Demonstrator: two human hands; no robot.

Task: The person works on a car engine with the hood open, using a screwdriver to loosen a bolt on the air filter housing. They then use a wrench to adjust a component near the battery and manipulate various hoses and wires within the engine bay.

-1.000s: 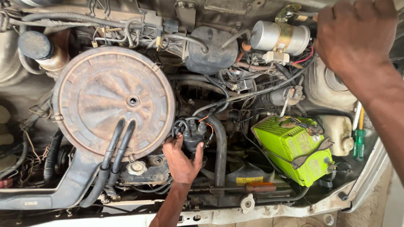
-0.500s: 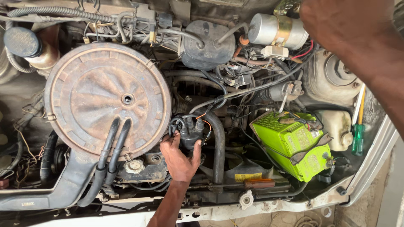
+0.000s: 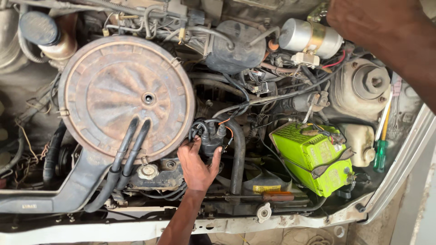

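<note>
My left hand (image 3: 196,167) reaches up from the bottom edge into an engine bay and grips a black distributor cap (image 3: 210,135) with several black leads and an orange wire. The cap sits just right of the big round rusty air cleaner lid (image 3: 127,95). My right hand (image 3: 368,20) and forearm come in from the right edge to the top right. They hover over a silver cylindrical ignition coil (image 3: 310,40). The right hand's fingers are cut off by the top edge.
A bright green battery (image 3: 313,156) with a strap sits at the right. A green-handled screwdriver (image 3: 380,152) lies near the right fender and a brown-handled one (image 3: 272,196) on the front crossmember. Two black hoses (image 3: 127,154) run down from the air cleaner.
My left hand stays on the distributor cap, closing a little tighter around it. My right hand has drifted up and left, so more of it is cut off by the top edge.
</note>
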